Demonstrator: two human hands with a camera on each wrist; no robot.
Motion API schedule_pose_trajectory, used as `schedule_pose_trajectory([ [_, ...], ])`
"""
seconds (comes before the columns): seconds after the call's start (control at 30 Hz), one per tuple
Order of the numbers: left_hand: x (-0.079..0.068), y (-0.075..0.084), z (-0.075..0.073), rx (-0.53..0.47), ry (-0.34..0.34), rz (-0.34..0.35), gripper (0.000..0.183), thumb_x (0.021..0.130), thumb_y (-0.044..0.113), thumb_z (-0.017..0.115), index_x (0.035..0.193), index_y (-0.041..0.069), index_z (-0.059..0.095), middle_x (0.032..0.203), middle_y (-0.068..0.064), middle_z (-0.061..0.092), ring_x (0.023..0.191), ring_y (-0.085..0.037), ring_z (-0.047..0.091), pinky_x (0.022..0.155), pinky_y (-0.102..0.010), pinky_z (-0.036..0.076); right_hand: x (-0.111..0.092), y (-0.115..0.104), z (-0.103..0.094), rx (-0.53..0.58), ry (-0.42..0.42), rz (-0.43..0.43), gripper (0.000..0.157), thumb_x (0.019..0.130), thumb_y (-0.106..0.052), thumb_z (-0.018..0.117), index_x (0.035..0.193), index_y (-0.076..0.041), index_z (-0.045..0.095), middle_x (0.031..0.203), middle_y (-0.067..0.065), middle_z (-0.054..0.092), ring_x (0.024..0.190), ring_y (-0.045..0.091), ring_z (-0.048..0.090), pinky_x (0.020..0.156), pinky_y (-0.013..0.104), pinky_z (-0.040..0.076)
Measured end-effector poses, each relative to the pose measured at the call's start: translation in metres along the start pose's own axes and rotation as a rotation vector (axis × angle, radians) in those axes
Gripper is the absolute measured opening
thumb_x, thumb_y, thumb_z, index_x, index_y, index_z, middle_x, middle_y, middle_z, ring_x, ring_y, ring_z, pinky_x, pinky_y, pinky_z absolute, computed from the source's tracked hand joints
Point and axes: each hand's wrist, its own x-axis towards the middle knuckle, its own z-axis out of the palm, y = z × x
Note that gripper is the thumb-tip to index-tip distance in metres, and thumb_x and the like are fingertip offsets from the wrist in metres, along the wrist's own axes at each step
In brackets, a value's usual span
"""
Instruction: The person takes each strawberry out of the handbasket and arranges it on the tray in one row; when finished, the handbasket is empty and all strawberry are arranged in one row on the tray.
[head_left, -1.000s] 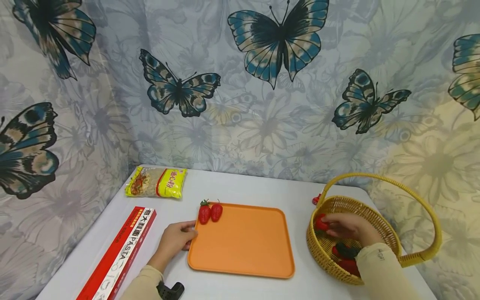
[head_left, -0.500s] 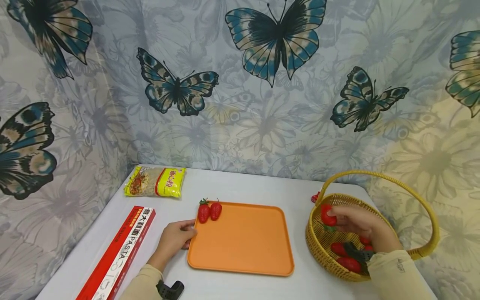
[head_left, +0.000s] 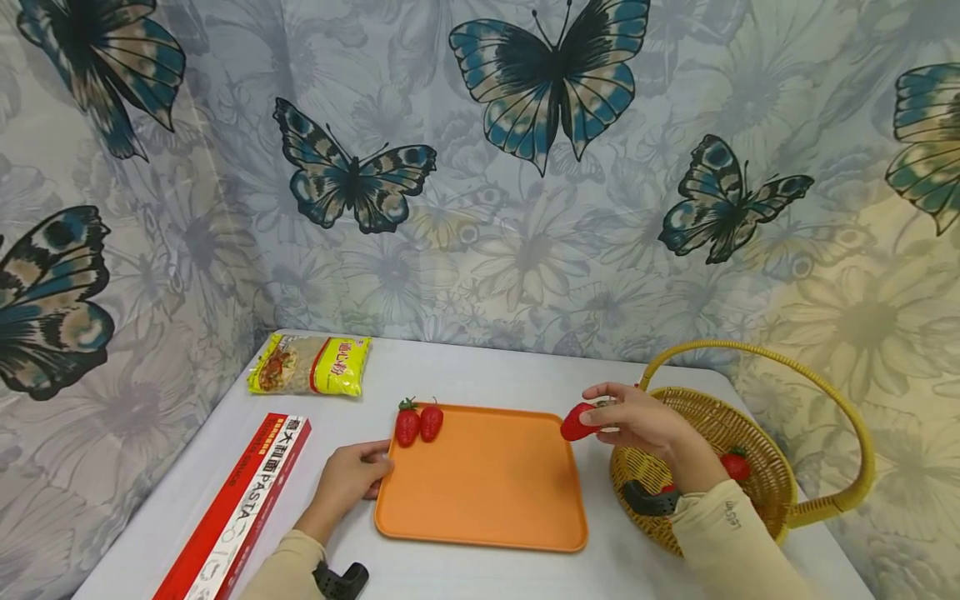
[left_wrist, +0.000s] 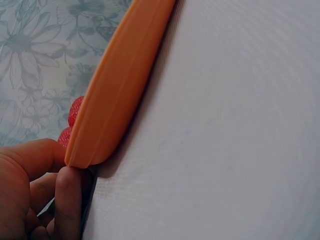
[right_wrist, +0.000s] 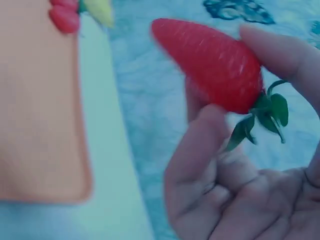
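Observation:
My right hand (head_left: 637, 421) pinches a red strawberry (right_wrist: 210, 65) between thumb and fingers, its green leaves toward the palm. In the head view this strawberry overlaps the right rim of the orange tray (head_left: 480, 492). At the tray's left edge, my left hand (head_left: 351, 482) pinches the rim with thumb and finger, as the left wrist view also shows. Two strawberries (head_left: 407, 427) lie side by side in the tray's far left corner. Right of the tray stands a wicker basket (head_left: 708, 402) with a tall handle; more strawberries (head_left: 736, 464) lie inside, partly hidden by my right arm.
A yellow bag of pasta (head_left: 311, 365) lies at the back left of the white table (head_left: 480, 373). Along the left side lies a long red and white pasta box (head_left: 240, 500). Butterfly-printed cloth (head_left: 480, 250) hangs behind the table and at both sides.
My right hand has lifted a strawberry out of the basket and carried it left to the tray's right edge. The left hand stays at the tray.

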Motion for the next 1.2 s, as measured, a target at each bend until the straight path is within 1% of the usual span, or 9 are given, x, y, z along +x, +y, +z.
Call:
schedule_pose_trajectory([
  [0.1,0.0,0.001,0.0,0.001,-0.003,-0.005,0.041,0.087,0.018,0.072,0.126,0.006,0.067,0.088,-0.005,0.06,0.061,-0.015,0.058,0.055,-0.029,0.056,0.021,0.009,0.016,0.093,0.028,0.005,0.053,0.09,-0.01,0.067,0.128,0.005,0.032,0.116,0.02,0.055,0.097,0.026,0.062,0.088,0.04,0.054],
  [0.23,0.0,0.004,-0.002,0.003,-0.001,-0.01,0.041,0.087,0.018,0.071,0.127,0.006,0.066,0.087,-0.005,0.059,0.061,-0.015,0.057,0.055,-0.029,0.055,0.055,0.023,0.044,0.184,0.046,-0.001,0.056,0.089,-0.004,0.067,0.13,0.01,0.032,0.122,0.026,0.05,0.099,0.03,0.063,0.096,0.051,0.046],
  [0.4,0.003,0.008,-0.003,0.002,0.006,0.004,0.041,0.088,0.018,0.071,0.127,0.007,0.066,0.088,-0.006,0.059,0.061,-0.016,0.057,0.055,-0.029,0.055,0.098,0.035,0.086,0.118,0.144,-0.014,0.051,0.085,-0.007,0.074,0.123,0.013,0.048,0.118,0.023,0.059,0.097,0.028,0.064,0.096,0.047,0.048],
  [0.53,0.005,0.008,-0.002,-0.002,0.001,0.016,0.042,0.087,0.019,0.072,0.127,0.007,0.066,0.089,-0.005,0.06,0.062,-0.015,0.058,0.055,-0.03,0.056,0.121,0.042,0.115,0.04,0.224,0.021,0.051,0.082,-0.012,0.079,0.121,0.012,0.056,0.114,0.019,0.063,0.096,0.027,0.066,0.09,0.042,0.053],
  [0.67,0.001,0.005,-0.002,0.0,-0.007,0.003,0.043,0.086,0.019,0.072,0.126,0.007,0.067,0.087,-0.005,0.06,0.06,-0.015,0.058,0.054,-0.03,0.056,0.132,0.046,0.137,-0.003,0.242,0.037,0.054,0.084,-0.01,0.077,0.126,0.014,0.053,0.118,0.023,0.061,0.1,0.03,0.066,0.086,0.04,0.055],
  [0.83,-0.002,0.002,-0.003,-0.002,0.002,-0.004,0.042,0.085,0.017,0.072,0.125,0.006,0.067,0.086,-0.004,0.06,0.059,-0.015,0.058,0.053,-0.03,0.055,0.14,0.047,0.155,-0.157,0.351,0.02,0.043,0.082,-0.012,0.079,0.116,0.007,0.06,0.109,0.018,0.062,0.095,0.029,0.062,0.083,0.039,0.055],
  [1.0,0.0,0.002,-0.002,0.002,0.007,-0.003,0.042,0.086,0.019,0.072,0.126,0.007,0.067,0.087,-0.005,0.059,0.061,-0.015,0.058,0.055,-0.029,0.056,0.147,0.046,0.163,-0.276,0.476,0.035,0.033,0.08,-0.017,0.082,0.101,-0.002,0.061,0.097,0.011,0.06,0.086,0.027,0.054,0.075,0.037,0.051],
  [1.1,0.001,0.001,-0.002,-0.005,0.006,0.006,0.042,0.086,0.019,0.072,0.126,0.007,0.067,0.088,-0.005,0.059,0.061,-0.015,0.058,0.054,-0.029,0.056,0.148,0.046,0.166,-0.304,0.506,0.037,0.026,0.081,-0.019,0.081,0.095,-0.005,0.064,0.092,0.008,0.061,0.081,0.026,0.054,0.069,0.034,0.049],
  [1.2,0.001,0.0,0.0,-0.012,0.012,0.021,0.041,0.085,0.017,0.073,0.124,0.006,0.068,0.088,-0.005,0.06,0.06,-0.014,0.058,0.053,-0.029,0.056,0.146,0.045,0.168,-0.33,0.505,0.022,0.022,0.082,-0.02,0.08,0.092,-0.006,0.066,0.088,0.007,0.062,0.077,0.024,0.054,0.064,0.031,0.047],
])
